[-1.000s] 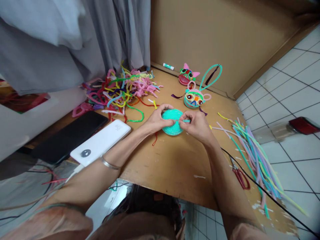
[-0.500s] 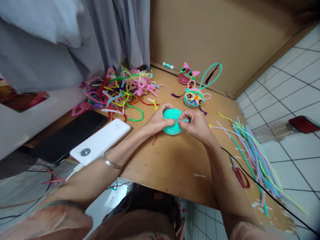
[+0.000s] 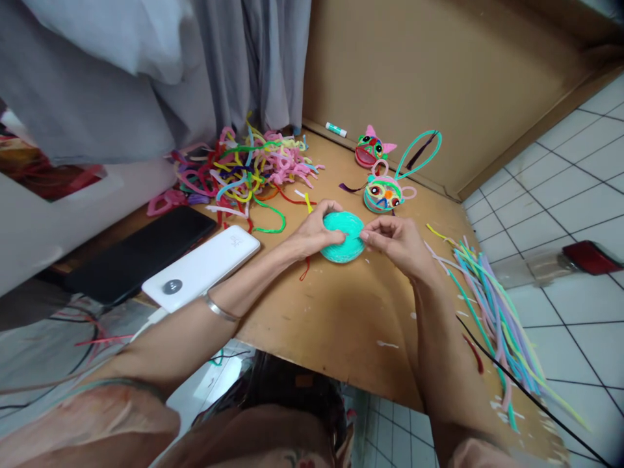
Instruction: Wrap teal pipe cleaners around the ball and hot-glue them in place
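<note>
A round turquoise coil of fuzzy stems is held above the brown table. My left hand grips it from the left, thumb across its face and fingers behind the upper edge. At the coil's right edge, my right hand is closed in a pinch of thumb and index finger; whatever lies between those fingertips is too small to make out. Behind the coil stand two animal-face ornaments, one turquoise with pink ears, the other red and green.
Tangled colourful stems lie at the back left, near a black phone and a white power bank. Straight pastel stems spread on the right beside a black cable. A glue stick rests by the back board.
My right hand has shifted from over the coil's face to its right edge. The view has moved slightly, and my right forearm now covers most of the red scissors.
</note>
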`<state>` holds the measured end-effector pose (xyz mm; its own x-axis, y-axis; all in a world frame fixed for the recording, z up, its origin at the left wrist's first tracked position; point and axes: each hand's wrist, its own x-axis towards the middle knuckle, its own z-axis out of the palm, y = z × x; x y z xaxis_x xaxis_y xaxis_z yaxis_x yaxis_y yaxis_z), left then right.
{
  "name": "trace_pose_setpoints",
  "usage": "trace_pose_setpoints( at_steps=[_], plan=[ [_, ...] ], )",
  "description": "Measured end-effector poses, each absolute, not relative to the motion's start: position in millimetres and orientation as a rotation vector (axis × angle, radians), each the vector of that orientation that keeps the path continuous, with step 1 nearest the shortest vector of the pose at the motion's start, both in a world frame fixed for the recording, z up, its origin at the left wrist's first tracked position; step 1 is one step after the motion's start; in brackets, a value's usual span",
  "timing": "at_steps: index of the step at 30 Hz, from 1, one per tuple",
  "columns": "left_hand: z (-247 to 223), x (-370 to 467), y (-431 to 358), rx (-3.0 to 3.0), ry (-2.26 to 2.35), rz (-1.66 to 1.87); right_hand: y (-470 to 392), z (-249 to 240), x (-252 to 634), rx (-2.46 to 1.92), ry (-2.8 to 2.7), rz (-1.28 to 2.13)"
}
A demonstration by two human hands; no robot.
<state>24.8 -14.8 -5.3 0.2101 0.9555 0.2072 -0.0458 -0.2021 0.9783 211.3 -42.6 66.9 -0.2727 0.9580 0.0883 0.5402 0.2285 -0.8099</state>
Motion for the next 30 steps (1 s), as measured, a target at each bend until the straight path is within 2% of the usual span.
trace_pose_setpoints(
  at_steps=[5, 14, 30],
  plan=[
    [-6, 25, -15, 1.464, 0.917, 1.182, -40, 62, 207, -1.339, -1.955, 0.858],
    [0, 27, -18, 1.516, 0.951, 1.132, -43, 67, 201, -1.261, -2.198, 0.487],
    [-4, 27, -19, 1.605, 0.996, 1.074, -26, 52, 213, -1.019, -2.167, 0.538]
  ],
)
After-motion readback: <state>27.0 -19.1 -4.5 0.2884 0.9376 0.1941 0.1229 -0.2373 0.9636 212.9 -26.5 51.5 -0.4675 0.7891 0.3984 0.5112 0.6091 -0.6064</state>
